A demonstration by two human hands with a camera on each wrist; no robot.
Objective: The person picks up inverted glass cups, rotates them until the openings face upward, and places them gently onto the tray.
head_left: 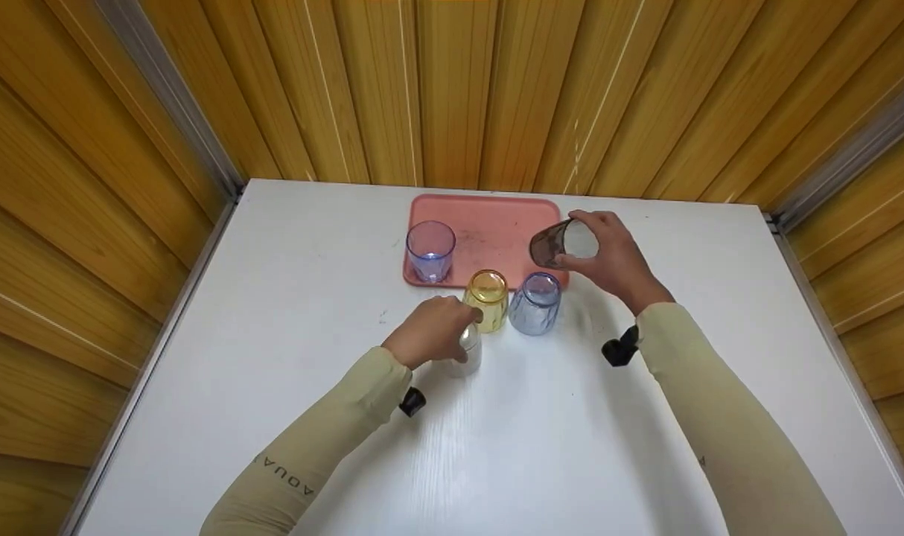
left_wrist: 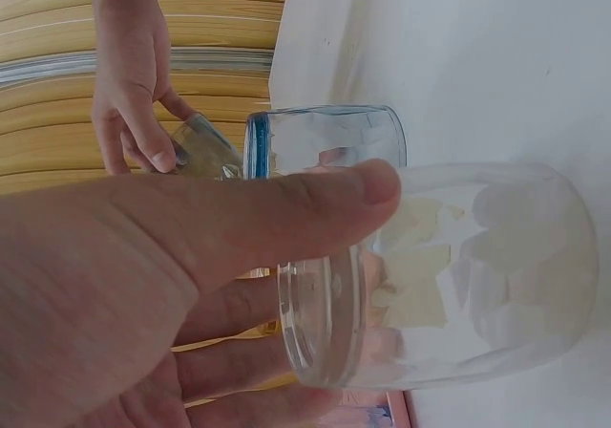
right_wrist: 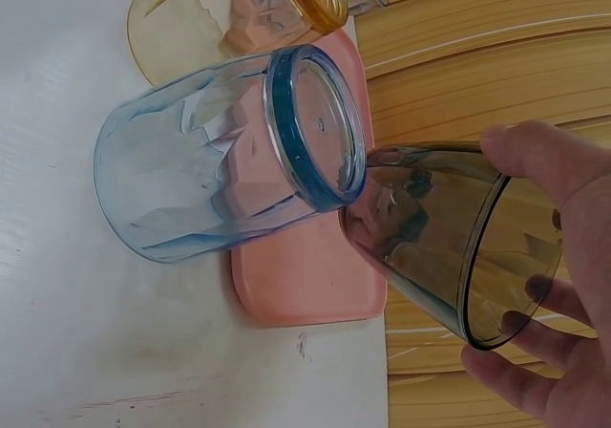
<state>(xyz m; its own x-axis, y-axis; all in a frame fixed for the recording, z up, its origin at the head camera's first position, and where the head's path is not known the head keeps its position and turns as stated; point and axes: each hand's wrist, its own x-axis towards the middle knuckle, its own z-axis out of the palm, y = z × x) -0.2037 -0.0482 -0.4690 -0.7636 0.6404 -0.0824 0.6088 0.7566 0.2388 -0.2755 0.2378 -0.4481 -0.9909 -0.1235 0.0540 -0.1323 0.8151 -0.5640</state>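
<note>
My left hand (head_left: 437,331) holds a clear glass (left_wrist: 477,275) by its upper end, thumb on one side and fingers on the other. That glass stands upside down on the white table. In my right hand (head_left: 612,253) is a smoky brown glass (right_wrist: 430,237), gripped at the rim and tilted over the right end of the pink tray (head_left: 497,216). Its mouth is toward the palm, its base pointing away. Between the hands, an upside-down yellow glass (head_left: 488,301) and an upside-down blue glass (head_left: 535,305) stand at the tray's front edge.
A purple-tinted glass (head_left: 430,253) stands mouth up on the tray's left end. The white table (head_left: 310,298) meets wood-patterned walls (head_left: 452,89) at the back and both sides.
</note>
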